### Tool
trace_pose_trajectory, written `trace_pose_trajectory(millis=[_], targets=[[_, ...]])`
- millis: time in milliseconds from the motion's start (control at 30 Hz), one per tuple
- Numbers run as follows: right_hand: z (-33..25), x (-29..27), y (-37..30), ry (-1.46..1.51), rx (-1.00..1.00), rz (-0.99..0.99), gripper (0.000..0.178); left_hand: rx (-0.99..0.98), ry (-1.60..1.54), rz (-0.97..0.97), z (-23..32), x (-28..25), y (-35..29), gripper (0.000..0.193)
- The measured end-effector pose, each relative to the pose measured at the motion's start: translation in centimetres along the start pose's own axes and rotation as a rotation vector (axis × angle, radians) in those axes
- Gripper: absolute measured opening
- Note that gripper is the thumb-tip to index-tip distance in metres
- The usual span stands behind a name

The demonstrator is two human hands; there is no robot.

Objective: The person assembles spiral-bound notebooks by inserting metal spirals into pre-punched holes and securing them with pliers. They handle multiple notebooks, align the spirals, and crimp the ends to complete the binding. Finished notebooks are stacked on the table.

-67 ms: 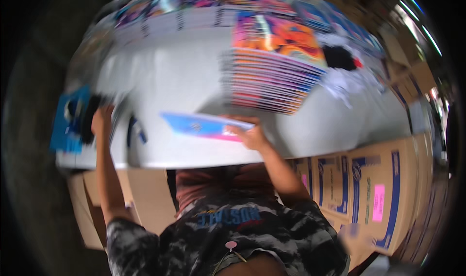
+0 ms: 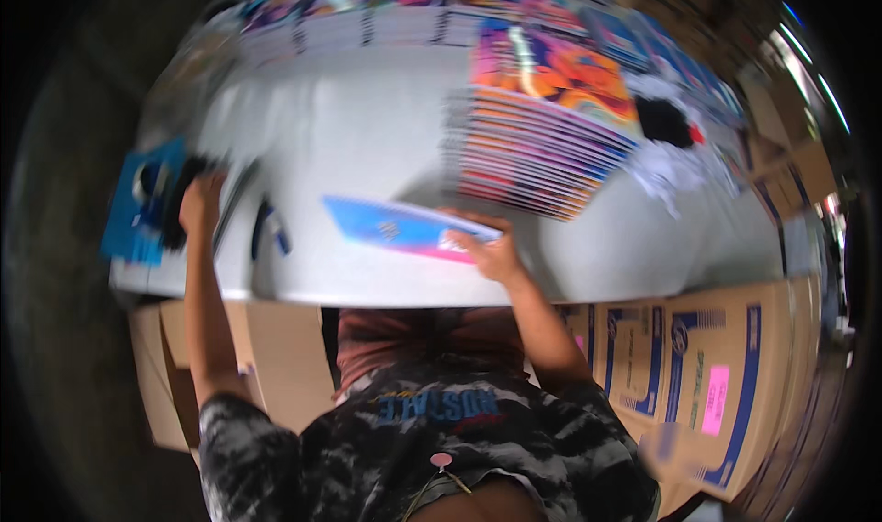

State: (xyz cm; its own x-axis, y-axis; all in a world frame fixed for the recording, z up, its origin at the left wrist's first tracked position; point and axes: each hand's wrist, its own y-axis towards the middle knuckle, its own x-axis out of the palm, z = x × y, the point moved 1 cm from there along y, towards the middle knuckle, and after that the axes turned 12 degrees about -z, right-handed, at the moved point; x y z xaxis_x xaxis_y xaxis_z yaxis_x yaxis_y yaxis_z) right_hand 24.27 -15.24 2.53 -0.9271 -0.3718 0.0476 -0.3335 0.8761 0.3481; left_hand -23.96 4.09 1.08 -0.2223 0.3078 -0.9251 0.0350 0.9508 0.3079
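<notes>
My right hand (image 2: 496,249) grips the right end of a blue and pink notebook (image 2: 390,229), thumb across its cover. The notebook is held tilted over the white table, its pale edge facing away from me. At the table's left side my left hand (image 2: 200,202) is closed at a dark, blurred bundle (image 2: 176,211). Its fingertips are smeared, so what they grip is hard to make out. Left of it lies a blue sheet or folder (image 2: 119,217) with a roll of tape (image 2: 145,184) on it. A dark blue and white tool, perhaps a cutter (image 2: 276,231), lies to the right of that hand.
A fanned stack of spiral notebooks with orange covers (image 2: 547,150) stands beyond my right hand. More notebook piles (image 2: 400,26) line the far edge. White crumpled cloth (image 2: 663,177) with a black piece (image 2: 663,122) lies at right. Cardboard boxes (image 2: 707,375) stand below the table.
The whole view has shifted slightly, with table and hands now a little higher and further right in the picture. Both hands keep about the same places relative to the things around them.
</notes>
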Motion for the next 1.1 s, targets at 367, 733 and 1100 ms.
trace_pose_trajectory(millis=[367,733,1100], targets=[[-0.3,-1.0,1.8,-0.188,-0.011,0.091,0.026,0.534,-1.546,-0.507,16.0,-15.0,-6.8,0.029],[-0.4,-1.1,2.1,-0.197,-0.053,0.022,0.025,0.222,-1.392,-0.667,16.9,-13.8,-6.5,0.041],[0.0,-1.2,1.3,-0.214,0.006,0.016,0.024,0.804,-0.923,-0.313,16.7,-18.5,-4.3,0.017]])
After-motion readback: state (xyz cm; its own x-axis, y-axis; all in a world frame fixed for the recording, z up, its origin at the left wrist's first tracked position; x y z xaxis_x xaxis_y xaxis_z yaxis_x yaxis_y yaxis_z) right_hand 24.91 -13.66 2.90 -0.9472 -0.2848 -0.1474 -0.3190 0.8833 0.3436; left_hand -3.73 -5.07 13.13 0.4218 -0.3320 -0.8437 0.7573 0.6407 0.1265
